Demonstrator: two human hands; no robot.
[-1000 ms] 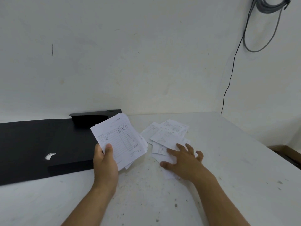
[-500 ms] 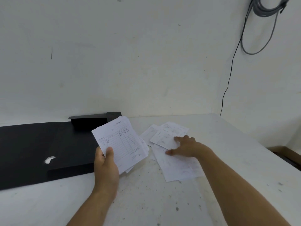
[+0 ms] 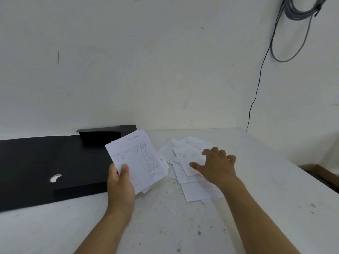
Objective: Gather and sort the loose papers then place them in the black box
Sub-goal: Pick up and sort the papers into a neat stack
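Note:
My left hand (image 3: 120, 182) grips a small stack of white ruled slips (image 3: 137, 158), tilted up above the table with the thumb on the top sheet. To the right, several loose papers (image 3: 194, 189) lie overlapping on the white table. My right hand (image 3: 216, 165) rests flat on top of that pile, fingers spread, pressing on one sheet. The black box (image 3: 45, 162) lies opened flat at the left, with a raised flap at its far end and a small cut-out hole in its panel.
The white table (image 3: 183, 226) sits in a corner of white walls. Its right edge runs diagonally at the right, with a brown object (image 3: 322, 173) below it. A black cable (image 3: 256, 88) hangs down the wall to the table's back corner.
My right hand slid from the near side of the pile to the far sheets, then pulled back a little over them. The left hand kept its stack nearly still.

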